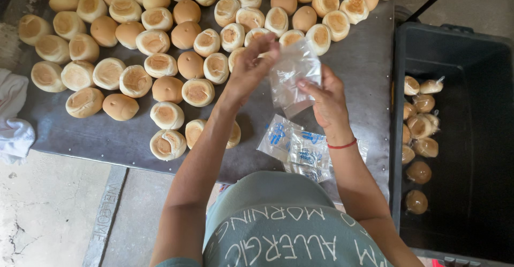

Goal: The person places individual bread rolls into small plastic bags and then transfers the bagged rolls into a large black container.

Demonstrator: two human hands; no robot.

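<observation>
Both my hands hold one small clear plastic bag (293, 74) above a grey metal table (364, 63). My left hand (250, 69) pinches its upper left edge, fingers bent. My right hand (326, 103), with a red band at the wrist, grips the bag's right side. The bag looks empty. Several round golden bread rolls (160, 63) lie spread over the table, to the left of and beyond my hands. A stack of flat clear bags with blue print (297, 149) lies on the table just below my right hand.
A black plastic crate (455, 47) stands to the right of the table, holding several rolls wrapped in clear bags (420, 122). A white cloth (13, 117) lies at the table's left edge. Concrete floor shows at lower left.
</observation>
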